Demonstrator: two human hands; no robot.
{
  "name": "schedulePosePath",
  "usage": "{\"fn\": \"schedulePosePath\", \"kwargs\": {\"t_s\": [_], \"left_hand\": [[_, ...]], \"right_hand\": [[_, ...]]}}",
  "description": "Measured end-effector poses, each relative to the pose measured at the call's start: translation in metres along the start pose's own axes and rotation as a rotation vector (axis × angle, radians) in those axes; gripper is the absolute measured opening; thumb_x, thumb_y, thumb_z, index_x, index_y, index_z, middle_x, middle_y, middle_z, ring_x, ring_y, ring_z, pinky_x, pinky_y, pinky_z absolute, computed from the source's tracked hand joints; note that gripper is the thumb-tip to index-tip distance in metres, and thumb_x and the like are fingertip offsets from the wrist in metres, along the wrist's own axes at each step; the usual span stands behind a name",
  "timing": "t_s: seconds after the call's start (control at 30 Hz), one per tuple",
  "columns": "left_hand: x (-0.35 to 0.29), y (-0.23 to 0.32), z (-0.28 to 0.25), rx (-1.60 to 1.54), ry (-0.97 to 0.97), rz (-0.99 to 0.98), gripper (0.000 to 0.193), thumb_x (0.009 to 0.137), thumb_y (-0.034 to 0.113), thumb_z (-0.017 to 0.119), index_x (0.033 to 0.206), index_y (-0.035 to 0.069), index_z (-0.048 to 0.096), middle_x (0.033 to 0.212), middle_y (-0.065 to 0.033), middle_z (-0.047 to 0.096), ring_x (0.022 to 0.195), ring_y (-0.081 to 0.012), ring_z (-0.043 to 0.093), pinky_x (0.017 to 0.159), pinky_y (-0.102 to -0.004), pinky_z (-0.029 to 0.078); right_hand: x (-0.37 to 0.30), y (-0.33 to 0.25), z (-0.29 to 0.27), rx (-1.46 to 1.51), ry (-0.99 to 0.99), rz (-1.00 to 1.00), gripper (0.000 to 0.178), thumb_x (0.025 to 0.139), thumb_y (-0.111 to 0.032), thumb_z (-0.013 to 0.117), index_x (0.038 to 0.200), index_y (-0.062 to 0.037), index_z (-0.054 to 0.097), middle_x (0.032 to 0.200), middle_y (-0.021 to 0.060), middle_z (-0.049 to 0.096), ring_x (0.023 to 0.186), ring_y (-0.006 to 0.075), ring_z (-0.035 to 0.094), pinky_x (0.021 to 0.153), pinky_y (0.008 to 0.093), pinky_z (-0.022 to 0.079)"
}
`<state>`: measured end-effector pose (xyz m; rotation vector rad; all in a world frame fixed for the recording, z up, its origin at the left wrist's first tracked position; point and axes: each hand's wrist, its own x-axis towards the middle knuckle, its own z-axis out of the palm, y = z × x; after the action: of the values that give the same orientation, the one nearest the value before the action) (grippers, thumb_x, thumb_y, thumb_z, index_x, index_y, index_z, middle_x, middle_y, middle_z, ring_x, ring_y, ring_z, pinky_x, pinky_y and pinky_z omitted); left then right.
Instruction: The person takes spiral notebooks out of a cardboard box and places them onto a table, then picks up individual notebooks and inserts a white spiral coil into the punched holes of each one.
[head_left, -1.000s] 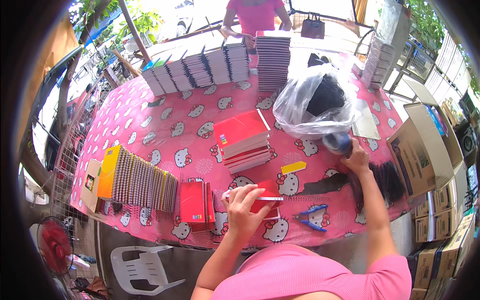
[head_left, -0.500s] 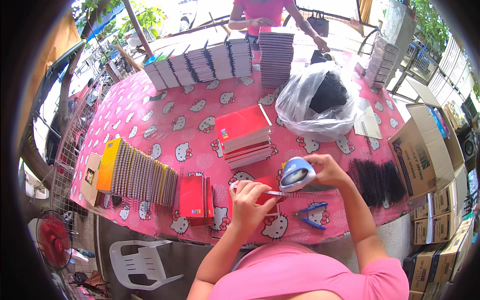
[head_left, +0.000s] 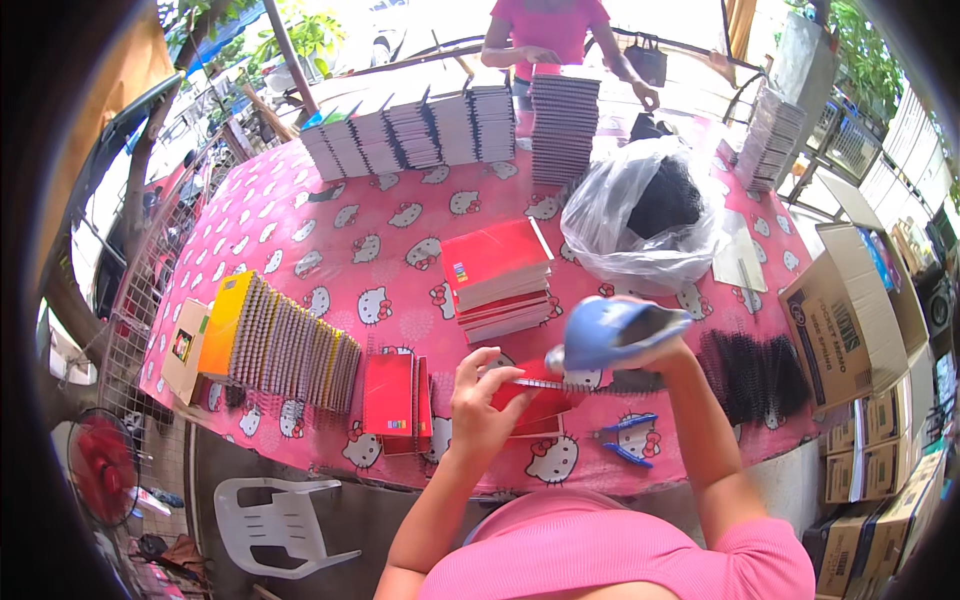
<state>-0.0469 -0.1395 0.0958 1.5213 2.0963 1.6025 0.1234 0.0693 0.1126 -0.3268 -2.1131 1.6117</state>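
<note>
Between the thumb and fingers of my left hand [head_left: 480,402] is the left end of a red notebook [head_left: 540,404], its bound edge turned up. A dark spiral coil [head_left: 590,389] runs along that edge and sticks out past its right end. My right hand [head_left: 670,358] is closed round a blue-and-white handheld tool [head_left: 610,335], whose narrow tip hangs just above the coil. Motion blurs the tool, so its exact kind is unclear. Blue-handled pliers [head_left: 630,440] lie to the right of the notebook.
Beyond my hands stands a stack of red notebooks [head_left: 497,262]; more red notebooks [head_left: 390,395] lie left. Yellow-covered notebooks [head_left: 222,325] stand in a row. A plastic bag [head_left: 610,230] holds black coils. Loose coils [head_left: 755,375] lie near a cardboard box [head_left: 840,310]. Another person [head_left: 550,30] stands opposite.
The blue-and-white tool has risen and turned, its wide end swinging right. My left fingers have spread a little at the notebook's end. The view has shifted slightly.
</note>
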Motion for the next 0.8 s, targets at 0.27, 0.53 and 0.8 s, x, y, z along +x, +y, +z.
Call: {"fn": "schedulePosePath", "kwargs": {"t_s": [0.27, 0.53, 0.8], "left_hand": [[-0.022, -0.032, 0.000, -0.591, 0.065, -0.239, 0.040, 0.084, -0.008, 0.067, 0.120, 0.001, 0.055, 0.110, -0.0086, 0.063, 0.102, -0.0127, 0.060, 0.090, -0.0267, 0.050], [-0.024, -0.040, -0.010, -0.640, 0.055, -0.291, 0.029, 0.084, -0.014, 0.061, 0.111, -0.003, 0.066, 0.106, -0.0117, 0.069, 0.097, -0.0154, 0.065, 0.088, -0.0285, 0.053], [-0.014, -0.035, -0.009, -0.707, -0.020, -0.155, 0.025, 0.079, -0.011, 0.070, 0.102, -0.001, 0.064, 0.104, -0.0112, 0.068, 0.098, -0.0150, 0.065, 0.086, -0.0277, 0.054]], "right_hand": [[0.024, -0.017, 0.031, -0.289, -0.103, -0.068, 0.048, 0.069, -0.003, 0.078, 0.114, 0.0020, 0.061, 0.095, 0.0076, 0.068, 0.091, 0.0114, 0.063, 0.084, 0.0305, 0.051], [0.034, 0.016, 0.029, -0.798, 0.138, -0.121, 0.046, 0.062, 0.006, 0.059, 0.107, -0.0040, 0.060, 0.100, 0.0162, 0.066, 0.096, 0.0367, 0.061, 0.084, 0.0452, 0.047], [-0.086, 0.083, -0.051, -1.404, 0.527, 0.639, 0.054, 0.069, -0.014, 0.075, 0.119, -0.0077, 0.056, 0.122, 0.0100, 0.057, 0.119, 0.0300, 0.048, 0.090, 0.0500, 0.040]]}}
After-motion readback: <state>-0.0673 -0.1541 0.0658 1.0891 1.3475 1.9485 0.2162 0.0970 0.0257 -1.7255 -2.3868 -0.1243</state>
